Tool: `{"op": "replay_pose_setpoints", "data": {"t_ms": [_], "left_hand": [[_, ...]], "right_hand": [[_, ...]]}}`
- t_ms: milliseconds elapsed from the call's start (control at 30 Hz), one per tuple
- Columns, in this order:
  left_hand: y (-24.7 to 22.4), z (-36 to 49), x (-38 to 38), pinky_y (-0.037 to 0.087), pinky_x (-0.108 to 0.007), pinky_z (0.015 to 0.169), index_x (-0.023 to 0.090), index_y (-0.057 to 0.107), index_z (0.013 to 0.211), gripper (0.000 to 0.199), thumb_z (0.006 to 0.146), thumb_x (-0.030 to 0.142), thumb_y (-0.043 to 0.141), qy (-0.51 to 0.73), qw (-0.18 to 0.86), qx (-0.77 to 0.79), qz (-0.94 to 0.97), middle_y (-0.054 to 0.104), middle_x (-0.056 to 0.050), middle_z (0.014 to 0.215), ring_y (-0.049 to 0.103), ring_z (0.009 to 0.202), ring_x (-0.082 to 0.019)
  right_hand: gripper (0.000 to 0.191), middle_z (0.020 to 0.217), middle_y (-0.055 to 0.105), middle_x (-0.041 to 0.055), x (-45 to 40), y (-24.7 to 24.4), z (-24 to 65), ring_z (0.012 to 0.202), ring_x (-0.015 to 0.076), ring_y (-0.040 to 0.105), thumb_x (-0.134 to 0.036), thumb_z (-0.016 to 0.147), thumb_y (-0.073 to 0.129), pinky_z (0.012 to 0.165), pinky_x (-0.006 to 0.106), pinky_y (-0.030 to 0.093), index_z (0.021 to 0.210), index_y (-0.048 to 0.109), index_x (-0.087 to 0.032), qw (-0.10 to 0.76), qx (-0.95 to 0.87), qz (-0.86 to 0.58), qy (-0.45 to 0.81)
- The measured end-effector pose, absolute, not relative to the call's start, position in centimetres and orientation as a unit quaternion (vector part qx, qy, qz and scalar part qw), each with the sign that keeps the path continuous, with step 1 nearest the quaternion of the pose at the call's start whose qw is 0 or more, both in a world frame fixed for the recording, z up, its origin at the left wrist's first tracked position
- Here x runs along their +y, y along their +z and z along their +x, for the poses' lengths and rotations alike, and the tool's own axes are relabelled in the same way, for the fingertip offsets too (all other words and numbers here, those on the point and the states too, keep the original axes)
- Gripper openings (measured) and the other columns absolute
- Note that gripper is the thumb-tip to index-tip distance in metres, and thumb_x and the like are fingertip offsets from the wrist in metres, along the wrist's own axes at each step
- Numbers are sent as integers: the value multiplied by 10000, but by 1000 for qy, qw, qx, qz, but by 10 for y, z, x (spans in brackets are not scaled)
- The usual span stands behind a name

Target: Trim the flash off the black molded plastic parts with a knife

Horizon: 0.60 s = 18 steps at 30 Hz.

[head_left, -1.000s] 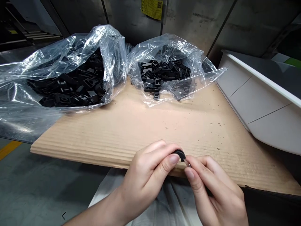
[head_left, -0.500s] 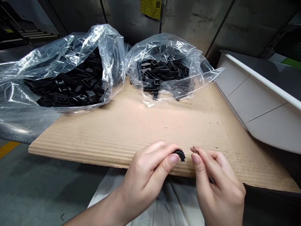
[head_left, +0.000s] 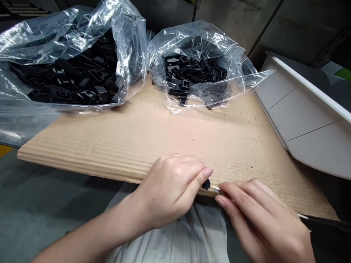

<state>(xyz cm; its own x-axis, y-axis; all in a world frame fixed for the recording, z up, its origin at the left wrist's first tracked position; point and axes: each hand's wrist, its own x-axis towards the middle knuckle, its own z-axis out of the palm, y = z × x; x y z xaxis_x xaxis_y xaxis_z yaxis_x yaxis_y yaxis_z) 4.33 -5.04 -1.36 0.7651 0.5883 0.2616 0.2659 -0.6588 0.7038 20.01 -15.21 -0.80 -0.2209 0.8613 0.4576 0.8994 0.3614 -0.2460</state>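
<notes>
Head camera view: the left hand (head_left: 172,186) is closed around a small black part (head_left: 206,184), which pokes out under the thumb at the cardboard's (head_left: 123,142) near edge. Fingers and thumb of the right hand (head_left: 265,219) pinch a thin pointed tool (head_left: 216,189), its tip just beside the part; whether they touch, I cannot tell. Bare cardboard, flecked with dark specks (head_left: 253,138), stretches from the hands back to two clear bags of black pieces, the left bag (head_left: 131,54) larger than the right bag (head_left: 203,33). A pale bin (head_left: 309,113) slants along the right side, bounding that open room, while the left side ends over grey floor (head_left: 55,204)
</notes>
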Motion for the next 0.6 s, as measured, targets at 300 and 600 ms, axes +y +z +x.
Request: {"op": "replay_pose_setpoints", "data": {"t_ms": [300,600], "left_hand": [[-2,50,-41,287,-243,522,141,508,574,356,888,207,351,123,276,224,926,535,-5,549,492,520,-127],[-2,51,-40,315,-256,539,148,491,561,365,885,211,335,92,277,217,932,553,-15,558,517,531,-147]], "right_hand": [[176,670,608,51,-141,10,204,565,141,506,-211,800,539,495,294,401,912,620,-102,109,-854,-500,-93],[194,598,585,50,-133,13,202,547,136,500,-180,827,487,514,305,406,872,647,-80,109,-863,-487,-80]]}}
